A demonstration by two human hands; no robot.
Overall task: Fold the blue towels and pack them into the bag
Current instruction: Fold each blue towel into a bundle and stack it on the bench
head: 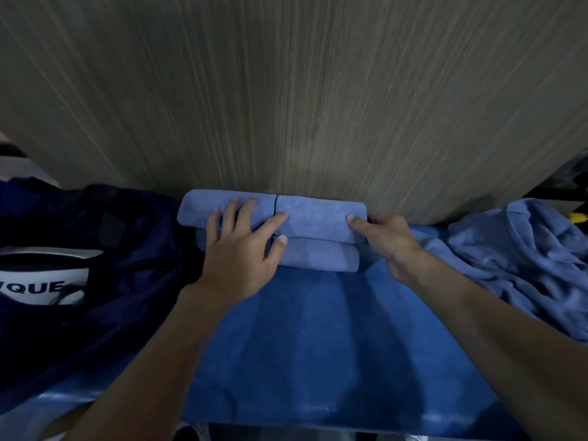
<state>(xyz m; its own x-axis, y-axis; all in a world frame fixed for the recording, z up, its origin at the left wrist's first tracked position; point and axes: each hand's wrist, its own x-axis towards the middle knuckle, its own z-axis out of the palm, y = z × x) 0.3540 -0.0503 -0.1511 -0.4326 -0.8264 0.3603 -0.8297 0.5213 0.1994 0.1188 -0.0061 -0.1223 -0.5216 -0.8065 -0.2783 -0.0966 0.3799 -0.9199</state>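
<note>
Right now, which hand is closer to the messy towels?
Right. The right hand is next to the messy towels; the left hand rests farther away on the folded towels.

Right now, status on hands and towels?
Left hand flat on folded stack. Right hand grips its right end. Bag at left, loose towels at right; nothing between stack and bag.

Folded towels between likely bag and loose towels.

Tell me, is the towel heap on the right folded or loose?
Loose: the towel heap lies crumpled in uneven wrinkles, unlike the folded towels stacked at centre.
</note>
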